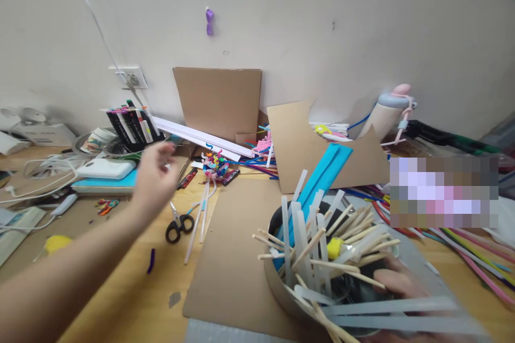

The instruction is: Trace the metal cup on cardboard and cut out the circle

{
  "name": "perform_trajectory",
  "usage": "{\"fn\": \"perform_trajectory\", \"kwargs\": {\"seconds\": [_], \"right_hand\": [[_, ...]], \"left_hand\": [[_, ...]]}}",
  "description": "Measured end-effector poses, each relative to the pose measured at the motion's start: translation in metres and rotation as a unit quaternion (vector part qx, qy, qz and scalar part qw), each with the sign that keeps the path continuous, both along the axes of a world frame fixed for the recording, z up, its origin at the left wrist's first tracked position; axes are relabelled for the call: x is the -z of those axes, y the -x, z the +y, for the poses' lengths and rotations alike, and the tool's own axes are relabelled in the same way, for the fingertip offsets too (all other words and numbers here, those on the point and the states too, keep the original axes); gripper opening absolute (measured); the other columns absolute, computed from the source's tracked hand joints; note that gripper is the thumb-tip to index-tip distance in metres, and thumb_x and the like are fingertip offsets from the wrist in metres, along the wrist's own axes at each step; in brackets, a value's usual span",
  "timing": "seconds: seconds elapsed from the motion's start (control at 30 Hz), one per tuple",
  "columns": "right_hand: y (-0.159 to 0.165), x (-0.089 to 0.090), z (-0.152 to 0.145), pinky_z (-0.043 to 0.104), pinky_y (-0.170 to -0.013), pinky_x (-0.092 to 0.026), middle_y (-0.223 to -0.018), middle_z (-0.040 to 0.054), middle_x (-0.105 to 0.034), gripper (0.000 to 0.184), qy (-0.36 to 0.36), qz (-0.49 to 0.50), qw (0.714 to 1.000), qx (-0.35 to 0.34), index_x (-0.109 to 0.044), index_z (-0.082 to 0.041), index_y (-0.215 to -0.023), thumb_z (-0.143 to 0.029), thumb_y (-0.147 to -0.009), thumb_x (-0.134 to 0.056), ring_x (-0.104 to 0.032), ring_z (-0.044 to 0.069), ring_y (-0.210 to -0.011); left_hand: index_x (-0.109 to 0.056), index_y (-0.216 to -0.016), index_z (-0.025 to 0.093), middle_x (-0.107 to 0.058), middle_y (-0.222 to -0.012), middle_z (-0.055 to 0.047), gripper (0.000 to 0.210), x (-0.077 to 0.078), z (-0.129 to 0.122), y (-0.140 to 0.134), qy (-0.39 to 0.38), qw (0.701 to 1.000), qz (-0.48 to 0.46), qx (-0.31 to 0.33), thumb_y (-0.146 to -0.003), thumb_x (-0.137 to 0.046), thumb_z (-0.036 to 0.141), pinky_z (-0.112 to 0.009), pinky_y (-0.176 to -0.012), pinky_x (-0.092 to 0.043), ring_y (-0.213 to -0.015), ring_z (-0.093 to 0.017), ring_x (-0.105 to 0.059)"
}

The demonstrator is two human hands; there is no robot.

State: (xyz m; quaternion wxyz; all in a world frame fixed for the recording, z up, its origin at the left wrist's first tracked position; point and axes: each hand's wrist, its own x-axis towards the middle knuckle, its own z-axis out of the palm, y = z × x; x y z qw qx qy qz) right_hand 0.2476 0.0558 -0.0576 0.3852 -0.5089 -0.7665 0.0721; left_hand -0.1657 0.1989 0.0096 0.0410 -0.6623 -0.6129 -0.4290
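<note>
A round dark container (277, 292) stands at the lower right, packed with wooden sticks (354, 233), translucent glue sticks (300, 246) and a folded blue strip (322, 182). My right hand (396, 278) grips its right side, partly hidden by the sticks. My left hand (156, 171) is raised over the left of the table, slightly blurred, its fingers loosely bent and nothing visible in them. Just below and right of it lie black-handled scissors (179, 226). Beyond those is a bunch of colourful twisted pipe cleaners (215, 166) on pale stems.
Brown cardboard (233, 257) lies flat beside the container; a cut cardboard piece (298, 144) leans behind it. Markers (131, 126) stand at the back left near a white power bank (107, 168). A bottle (386, 112) and loose pipe cleaners (475, 257) are at the right.
</note>
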Motion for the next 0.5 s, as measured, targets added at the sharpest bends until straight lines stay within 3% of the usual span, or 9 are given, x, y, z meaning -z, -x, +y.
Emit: {"fn": "perform_trajectory", "kwargs": {"seconds": [0.1,0.2,0.27,0.33,0.5], "right_hand": [[-0.002,0.009,-0.003,0.031,-0.071,-0.059,-0.086,-0.002,-0.073,0.022,-0.012,-0.062,0.998,0.0,-0.071,-0.03,-0.078,-0.043,-0.062,-0.077,-0.07,0.024,-0.081],[-0.007,0.021,-0.008,0.037,-0.08,-0.057,-0.1,0.004,-0.071,0.032,0.031,-0.045,0.998,0.043,-0.068,-0.026,-0.088,-0.044,-0.063,-0.076,-0.065,0.031,-0.1],[-0.008,0.025,-0.01,0.042,-0.086,-0.055,-0.102,0.0062,-0.069,0.033,0.056,-0.019,0.997,0.044,-0.065,-0.025,-0.093,-0.044,-0.067,-0.073,-0.063,0.032,-0.104],[-0.006,0.026,-0.013,0.045,-0.089,-0.053,-0.103,0.0074,-0.068,0.034,0.071,0.007,0.997,0.034,-0.064,-0.024,-0.096,-0.045,-0.07,-0.071,-0.063,0.032,-0.103],[0.001,0.034,-0.018,0.043,-0.089,-0.055,-0.13,0.0085,-0.055,0.053,0.09,0.105,0.99,0.019,-0.051,-0.03,-0.122,-0.043,-0.074,-0.07,-0.057,0.031,-0.116]], "left_hand": [[-0.046,-0.126,0.026,-0.057,-0.119,-0.005,0.043,0.032,-0.075,-0.063,0.134,0.977,0.015,0.166,-0.085,-0.055,0.02,-0.03,-0.08,-0.052,-0.099,-0.017,-0.058],[-0.039,-0.131,0.037,-0.041,-0.14,-0.004,0.049,0.04,-0.121,-0.105,0.244,0.921,-0.042,0.301,-0.087,-0.057,0.028,-0.035,-0.089,-0.051,-0.117,-0.019,-0.051],[-0.045,-0.127,0.037,-0.034,-0.145,-0.003,0.049,0.034,-0.128,-0.121,0.275,0.896,-0.051,0.343,-0.082,-0.065,0.038,-0.038,-0.096,-0.047,-0.127,-0.022,-0.043],[-0.055,-0.118,0.033,-0.039,-0.142,-0.004,0.052,0.026,-0.12,-0.13,0.282,0.888,-0.047,0.359,-0.071,-0.074,0.045,-0.04,-0.101,-0.043,-0.128,-0.024,-0.043],[-0.067,-0.097,0.024,-0.065,-0.109,-0.003,0.05,0.022,-0.103,-0.136,0.224,0.885,-0.059,0.403,-0.054,-0.086,0.04,-0.033,-0.09,-0.047,-0.103,-0.022,-0.06]]}}
